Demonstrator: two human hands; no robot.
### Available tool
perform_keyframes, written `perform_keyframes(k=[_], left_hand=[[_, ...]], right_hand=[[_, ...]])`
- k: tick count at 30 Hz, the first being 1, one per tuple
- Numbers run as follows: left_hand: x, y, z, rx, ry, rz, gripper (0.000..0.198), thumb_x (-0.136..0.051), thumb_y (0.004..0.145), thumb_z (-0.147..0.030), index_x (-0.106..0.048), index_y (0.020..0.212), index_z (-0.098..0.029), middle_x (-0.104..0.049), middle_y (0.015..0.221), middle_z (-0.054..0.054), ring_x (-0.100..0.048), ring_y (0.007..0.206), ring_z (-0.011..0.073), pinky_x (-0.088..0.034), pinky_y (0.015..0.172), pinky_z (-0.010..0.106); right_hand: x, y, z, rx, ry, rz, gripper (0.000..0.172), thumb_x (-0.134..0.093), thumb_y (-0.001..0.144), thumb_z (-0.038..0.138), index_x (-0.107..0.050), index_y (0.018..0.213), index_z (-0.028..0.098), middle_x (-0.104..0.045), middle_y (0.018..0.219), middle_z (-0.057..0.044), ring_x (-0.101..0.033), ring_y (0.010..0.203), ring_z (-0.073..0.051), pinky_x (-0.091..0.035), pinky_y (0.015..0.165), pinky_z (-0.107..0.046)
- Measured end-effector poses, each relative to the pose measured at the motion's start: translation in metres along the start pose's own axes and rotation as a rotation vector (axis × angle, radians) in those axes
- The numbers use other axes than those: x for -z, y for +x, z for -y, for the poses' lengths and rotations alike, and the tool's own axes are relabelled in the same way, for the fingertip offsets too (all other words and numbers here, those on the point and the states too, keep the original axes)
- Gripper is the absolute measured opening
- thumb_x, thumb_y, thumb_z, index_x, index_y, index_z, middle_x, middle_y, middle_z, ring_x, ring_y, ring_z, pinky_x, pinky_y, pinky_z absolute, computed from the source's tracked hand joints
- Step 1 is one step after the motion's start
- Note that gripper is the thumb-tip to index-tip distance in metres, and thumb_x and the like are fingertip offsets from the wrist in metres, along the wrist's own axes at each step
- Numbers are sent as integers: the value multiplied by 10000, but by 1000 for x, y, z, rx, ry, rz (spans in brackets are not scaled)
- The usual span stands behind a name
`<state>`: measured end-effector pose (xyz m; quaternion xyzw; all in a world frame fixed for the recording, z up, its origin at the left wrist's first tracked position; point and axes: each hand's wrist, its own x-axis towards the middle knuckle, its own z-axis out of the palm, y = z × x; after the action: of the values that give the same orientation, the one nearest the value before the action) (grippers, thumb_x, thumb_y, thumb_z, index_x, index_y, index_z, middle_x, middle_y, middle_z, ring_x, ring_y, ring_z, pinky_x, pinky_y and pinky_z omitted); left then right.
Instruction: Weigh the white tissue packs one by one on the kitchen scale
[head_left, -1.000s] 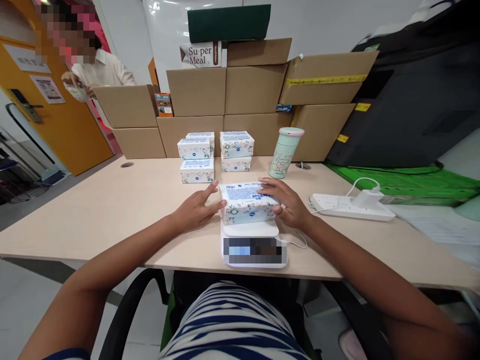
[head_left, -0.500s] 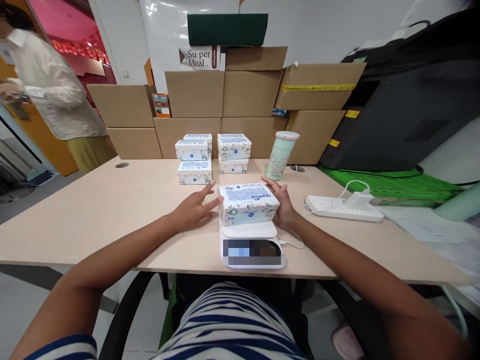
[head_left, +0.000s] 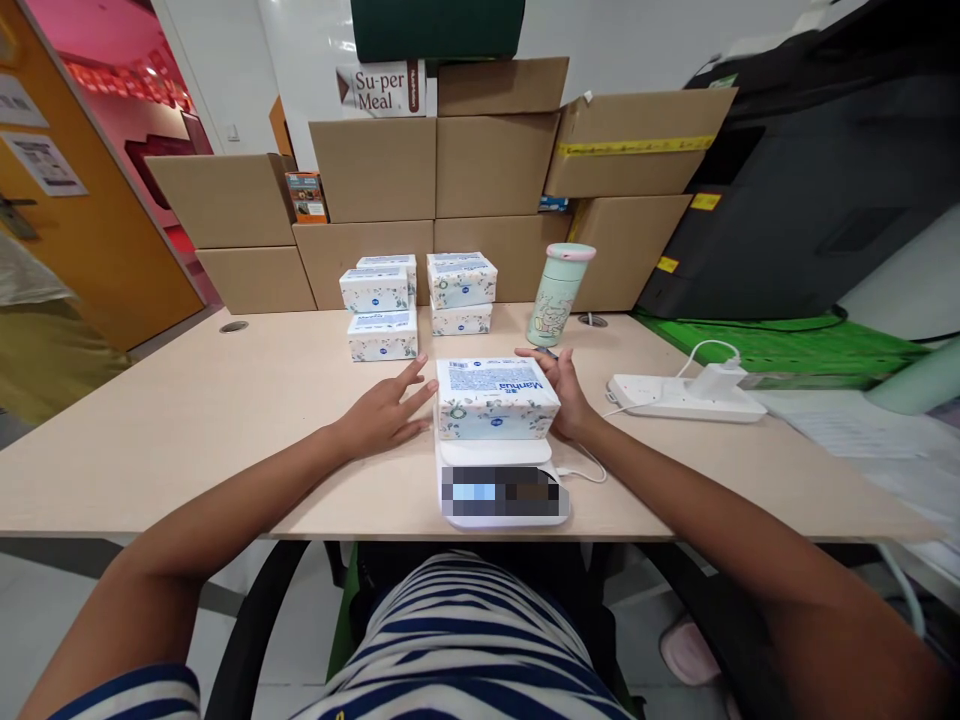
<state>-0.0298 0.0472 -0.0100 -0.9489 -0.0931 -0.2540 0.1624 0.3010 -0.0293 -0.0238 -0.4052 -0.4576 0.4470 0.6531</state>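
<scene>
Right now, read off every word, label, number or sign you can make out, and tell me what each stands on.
"Su-per Meal": on the white box above the cardboard boxes.
"Manhua": on top of the pack on the scale.
Too small or blurred to read: other print on both, and any on the stacked packs, orange box, yellow tape, yellow stickers and door notices.
Display of the scale: blurred out, no number readable.

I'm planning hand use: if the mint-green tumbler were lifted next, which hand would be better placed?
Probably the right hand: it is open and close to the base of the mint-green tumbler. The left hand is farther off, on the other side of the Manhua tissue pack.
</scene>
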Motion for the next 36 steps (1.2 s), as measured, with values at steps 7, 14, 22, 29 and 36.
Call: perform_keyframes(k=[7,14,22,29,36], left_hand=[[6,1,-3,297,-205,237,916,-466,1119,-536,77,1789,-230,-370,1796,235,-609,1499,393,-541,1197,584],[6,4,4,518,-327,513,762,-324,1111,-662,-471,1680,-176,-451,1777,143,-387,1672,352,-307,1387,565],[0,-2,8,514,-341,500,809,-327,1100,-708,-504,1663,-155,-415,1789,166,-376,1683,353,-295,1393,572],[-1,-2,9,516,-329,505,833,-299,1092,-746,-512,1661,-176,-416,1790,155,-385,1677,362,-317,1380,576],[4,1,5,538,-349,539,885,-271,1081,-781,-472,1689,-172,-374,1811,148,-335,1701,360,-276,1398,569]], right_hand=[[11,11,-11,56,-87,-77,901,-420,859,1014,-638,1393,321,-732,1297,-76,-715,1282,-299,-592,1112,-482],[9,12,-13,-36,-76,-49,852,-416,913,967,-612,1424,314,-778,1327,-86,-692,1377,-315,-604,1130,-508],[9,12,-16,-82,-40,78,731,-544,897,940,-737,1183,294,-823,1313,-80,-705,1387,-325,-548,1214,-528],[10,12,-15,-85,-29,93,738,-526,904,948,-738,1175,295,-839,1282,-69,-720,1371,-317,-572,1183,-538],[10,9,-14,-86,-31,131,757,-531,895,955,-754,1167,285,-846,1259,-81,-722,1369,-327,-560,1196,-548]])
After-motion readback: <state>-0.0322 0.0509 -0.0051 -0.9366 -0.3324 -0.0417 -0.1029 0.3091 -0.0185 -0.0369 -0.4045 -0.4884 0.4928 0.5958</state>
